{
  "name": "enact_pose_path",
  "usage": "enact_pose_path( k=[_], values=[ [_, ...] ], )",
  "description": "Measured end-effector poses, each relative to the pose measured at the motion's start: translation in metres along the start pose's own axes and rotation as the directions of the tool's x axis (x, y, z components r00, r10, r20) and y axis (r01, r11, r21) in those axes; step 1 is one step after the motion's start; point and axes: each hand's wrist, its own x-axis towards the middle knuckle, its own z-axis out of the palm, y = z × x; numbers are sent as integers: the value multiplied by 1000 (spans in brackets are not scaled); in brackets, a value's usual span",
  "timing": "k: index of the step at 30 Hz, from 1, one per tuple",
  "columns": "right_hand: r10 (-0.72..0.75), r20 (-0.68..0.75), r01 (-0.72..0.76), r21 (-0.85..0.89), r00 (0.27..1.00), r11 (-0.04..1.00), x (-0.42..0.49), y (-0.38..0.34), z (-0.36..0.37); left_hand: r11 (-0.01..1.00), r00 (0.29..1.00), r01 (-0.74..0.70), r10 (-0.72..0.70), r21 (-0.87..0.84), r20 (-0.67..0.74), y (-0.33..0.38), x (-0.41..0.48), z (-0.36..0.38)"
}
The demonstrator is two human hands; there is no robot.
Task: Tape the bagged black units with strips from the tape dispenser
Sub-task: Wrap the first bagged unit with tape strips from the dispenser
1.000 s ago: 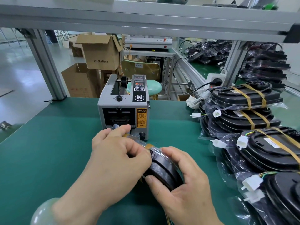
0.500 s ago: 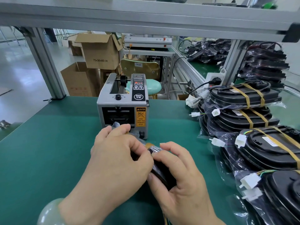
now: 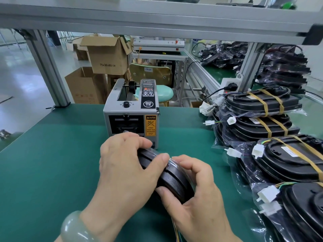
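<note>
A bagged black unit (image 3: 172,181) stands on edge above the green mat, held between both hands just in front of the grey tape dispenser (image 3: 131,114). My left hand (image 3: 125,170) curls over its top and near side, thumb pressed on the clear bag. My right hand (image 3: 195,194) grips its right end, fingers curled round the rim. Coloured wires hang from the unit below my right wrist. Whether tape lies on this unit is hidden by the fingers.
Stacks of bagged black units bound with tan tape strips (image 3: 265,105) and white connectors (image 3: 258,151) fill the right side of the green mat (image 3: 52,163). An aluminium frame post (image 3: 47,70) stands at the back left. Cardboard boxes (image 3: 106,55) sit beyond the bench.
The unit has turned in my hands, showing more of its black rim. My left thumb has slid along the top edge and my right fingers have shifted toward the right end.
</note>
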Motion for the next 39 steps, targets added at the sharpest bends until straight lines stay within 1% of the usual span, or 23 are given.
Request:
enact_pose_path(
  k=[3,5,7,10,11,13,17,19,20,21,22,25,27,28,29,31,32,33,35,37,38,39],
  values=[
    [-10,3,10,19,1000,1000,0,0,-1,999,1000,9,-9,-36,15,-3,6,-2],
    [0,9,0,38,1000,999,1,1,-1,1000,999,-16,17,-16,50,-4,11,-7],
    [24,10,-24,59,1000,998,1,2,-2,998,993,-67,66,5,100,-3,16,-12],
    [53,15,-54,75,998,996,2,5,-2,981,962,-194,186,23,202,0,20,-19],
    [58,17,-59,75,998,995,2,5,-2,969,939,-248,237,12,251,2,21,-20],
    [68,21,-69,76,997,995,2,6,-3,937,871,-349,332,-20,363,6,25,-23],
    [61,17,-62,47,998,997,3,5,-5,855,711,-519,442,-17,547,10,45,-30],
    [72,5,-72,48,997,996,4,3,-6,803,658,-596,480,13,580,12,51,-30],
    [81,7,-81,59,997,995,5,3,-6,781,649,-624,497,30,576,13,52,-29],
    [89,14,-90,76,996,993,5,2,-7,776,650,-631,507,30,567,13,53,-28],
    [93,19,-95,95,995,991,6,1,-7,793,659,-609,501,8,561,12,53,-28],
    [86,22,-88,124,996,988,9,1,-9,887,713,-452,423,-95,559,2,55,-31],
    [86,31,-89,117,996,989,10,0,-10,901,738,-415,415,-127,532,-4,55,-33],
    [90,43,-95,112,995,989,11,-1,-11,894,737,-430,428,-126,523,-5,54,-35],
    [98,56,-103,105,994,989,12,-1,-11,875,720,-471,453,-111,525,-3,53,-36],
    [115,83,-123,98,990,988,15,-4,-12,804,655,-591,521,-57,547,1,50,-35],
    [122,101,-133,103,987,986,17,-7,-13,775,640,-631,542,-29,545,2,49,-34],
    [126,125,-140,108,984,984,20,-9,-16,767,647,-641,549,-13,530,3,49,-35],
    [119,176,-138,98,977,986,29,-16,-23,805,699,-592,539,-42,470,3,51,-38],
    [98,185,-107,36,978,994,41,-28,-33,865,738,-474,492,-166,462,1,50,-42],
    [88,174,-88,-7,981,996,48,-34,-39,885,732,-412,464,-219,499,0,49,-42],
    [75,165,-67,-54,983,996,56,-41,-44,889,713,-391,456,-238,532,-1,47,-40]
  ],
)
